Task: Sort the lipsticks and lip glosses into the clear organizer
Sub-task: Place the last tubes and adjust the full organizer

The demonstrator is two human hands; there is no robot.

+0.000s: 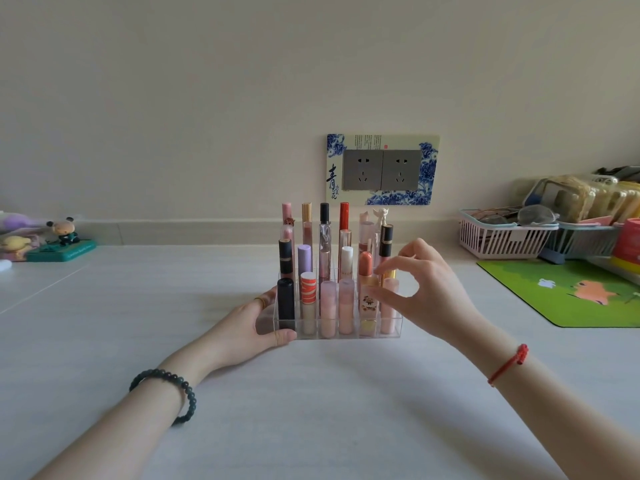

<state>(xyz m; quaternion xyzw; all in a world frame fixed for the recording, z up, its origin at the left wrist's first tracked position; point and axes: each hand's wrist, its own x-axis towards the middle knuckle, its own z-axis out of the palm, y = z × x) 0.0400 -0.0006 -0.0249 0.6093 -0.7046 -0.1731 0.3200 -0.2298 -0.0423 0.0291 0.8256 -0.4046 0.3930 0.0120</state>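
Your left hand (258,323) clasps clear organizer (391,327) corner, steadying it; right hand (420,285) fingers spread, loosely curled beside pink tube (389,304), gripping nothing.

Cream wall (207,98), pale tabletop (311,410)

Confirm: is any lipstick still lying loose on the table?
No, every tube stands in the clear organizer; the table around it is bare.
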